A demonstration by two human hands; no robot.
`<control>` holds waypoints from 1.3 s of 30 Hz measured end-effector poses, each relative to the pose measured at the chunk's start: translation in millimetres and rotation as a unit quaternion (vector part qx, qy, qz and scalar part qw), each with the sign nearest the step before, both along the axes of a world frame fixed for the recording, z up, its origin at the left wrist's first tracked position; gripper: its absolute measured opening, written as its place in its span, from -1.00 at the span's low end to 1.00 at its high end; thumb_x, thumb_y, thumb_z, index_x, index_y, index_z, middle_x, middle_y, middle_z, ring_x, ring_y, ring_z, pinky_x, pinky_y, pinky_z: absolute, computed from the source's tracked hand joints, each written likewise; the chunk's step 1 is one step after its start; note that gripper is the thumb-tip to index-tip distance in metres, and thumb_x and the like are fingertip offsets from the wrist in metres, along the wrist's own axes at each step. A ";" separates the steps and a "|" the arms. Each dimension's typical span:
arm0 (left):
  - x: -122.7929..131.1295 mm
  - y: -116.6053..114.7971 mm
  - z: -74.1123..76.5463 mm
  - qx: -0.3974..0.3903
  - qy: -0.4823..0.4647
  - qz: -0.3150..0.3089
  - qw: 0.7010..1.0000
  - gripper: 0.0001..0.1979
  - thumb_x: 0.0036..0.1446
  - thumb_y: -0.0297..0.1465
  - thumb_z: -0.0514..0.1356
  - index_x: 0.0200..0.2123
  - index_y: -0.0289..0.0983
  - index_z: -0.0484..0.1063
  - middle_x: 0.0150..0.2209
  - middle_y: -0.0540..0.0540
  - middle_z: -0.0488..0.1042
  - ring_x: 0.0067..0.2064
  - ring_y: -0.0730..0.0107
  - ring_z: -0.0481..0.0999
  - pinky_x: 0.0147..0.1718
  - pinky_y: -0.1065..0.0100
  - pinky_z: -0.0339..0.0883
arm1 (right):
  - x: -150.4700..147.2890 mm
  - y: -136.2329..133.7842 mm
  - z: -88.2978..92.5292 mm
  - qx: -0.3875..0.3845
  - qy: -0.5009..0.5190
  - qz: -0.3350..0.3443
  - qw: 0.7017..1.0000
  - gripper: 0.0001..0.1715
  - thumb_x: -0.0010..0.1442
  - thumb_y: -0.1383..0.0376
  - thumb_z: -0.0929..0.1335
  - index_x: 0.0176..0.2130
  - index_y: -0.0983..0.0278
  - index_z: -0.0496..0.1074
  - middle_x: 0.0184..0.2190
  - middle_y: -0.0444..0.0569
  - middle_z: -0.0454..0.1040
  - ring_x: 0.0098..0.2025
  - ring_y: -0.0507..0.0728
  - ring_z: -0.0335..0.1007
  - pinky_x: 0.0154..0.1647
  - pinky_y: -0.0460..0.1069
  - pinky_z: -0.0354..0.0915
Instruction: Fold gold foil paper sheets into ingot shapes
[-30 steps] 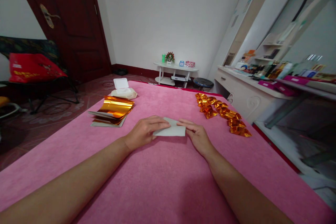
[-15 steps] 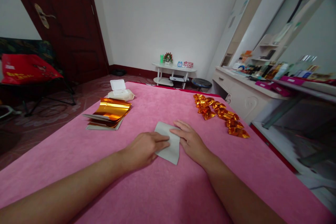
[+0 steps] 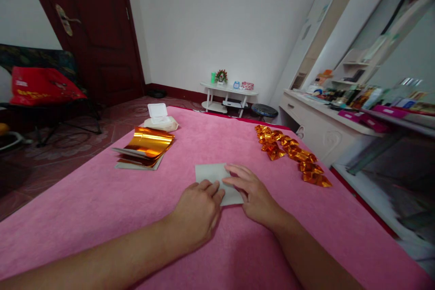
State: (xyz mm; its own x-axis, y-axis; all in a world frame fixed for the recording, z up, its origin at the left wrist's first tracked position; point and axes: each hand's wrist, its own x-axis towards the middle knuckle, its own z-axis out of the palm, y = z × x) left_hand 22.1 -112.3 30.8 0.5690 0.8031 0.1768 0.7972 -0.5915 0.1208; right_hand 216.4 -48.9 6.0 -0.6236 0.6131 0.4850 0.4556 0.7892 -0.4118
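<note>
A sheet of foil paper (image 3: pixel 208 171) lies grey side up on the pink cloth (image 3: pixel 152 208), its long side running across in front of me. Bent over its near left part, my left hand (image 3: pixel 200 210) presses fingertips down on the sheet. My right hand (image 3: pixel 253 192) has its fingers over the right end, with the right edge at its thumb side. To the left rests a stack of gold foil sheets (image 3: pixel 149 141) with grey backs, the top one curling. Folded gold foil pieces (image 3: pixel 288 145) lie in rows on the right.
Behind the stack sits a wipes pack (image 3: pixel 161 123), its white lid raised. A dressing table (image 3: pixel 319 122) crowded with bottles stands along the right. Farther off are a white side table (image 3: pixel 227 88), a round stool (image 3: pixel 264 110) and a chair holding a red bag (image 3: pixel 45 86).
The sheet has turned on the cloth from lengthwise to crosswise. My left hand has shifted right and curled more over it; my right hand stays at its right end. The view has swung slightly left.
</note>
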 end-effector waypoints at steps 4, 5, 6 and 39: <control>-11.5 2.3 5.5 -0.035 -0.066 -0.002 0.997 -0.71 0.18 -0.42 -0.01 -0.08 -0.24 0.41 -0.06 -0.14 0.46 -0.06 0.21 0.41 -0.04 0.18 0.31 | -1.0 -0.6 0.4 -0.048 0.032 0.044 0.997 -0.54 0.00 0.54 0.32 -0.15 0.13 0.50 -0.02 -0.01 0.44 0.02 0.17 0.31 0.04 0.14 0.25; -15.3 2.2 3.9 -0.041 -0.078 -0.009 0.996 -0.71 0.17 -0.41 0.02 -0.08 -0.23 0.41 -0.03 -0.14 0.45 -0.04 0.21 0.41 -0.02 0.18 0.31 | -0.8 -0.9 0.9 -0.060 0.033 0.050 0.996 -0.60 0.02 0.51 0.34 -0.18 0.12 0.52 -0.05 -0.02 0.47 -0.01 0.17 0.33 0.01 0.13 0.27; -19.6 1.8 1.3 -0.046 -0.090 -0.019 0.995 -0.70 0.15 -0.40 0.05 -0.05 -0.23 0.41 0.00 -0.13 0.44 -0.02 0.20 0.41 -0.01 0.19 0.30 | -0.6 -1.3 1.5 -0.071 0.032 0.054 0.995 -0.66 0.04 0.47 0.36 -0.22 0.12 0.54 -0.08 -0.02 0.49 -0.04 0.16 0.35 -0.01 0.12 0.28; -44.2 17.1 -27.2 -0.132 -0.327 0.139 0.926 -0.81 -0.03 -0.38 0.25 -0.63 -0.28 0.40 -0.30 -0.04 0.42 -0.29 0.42 0.39 -0.37 0.43 0.23 | -25.2 -13.5 0.6 -0.183 0.037 -0.258 0.948 -0.76 -0.06 0.32 0.41 -0.67 0.28 0.35 -0.29 -0.06 0.38 -0.32 0.05 0.35 -0.28 -0.06 0.25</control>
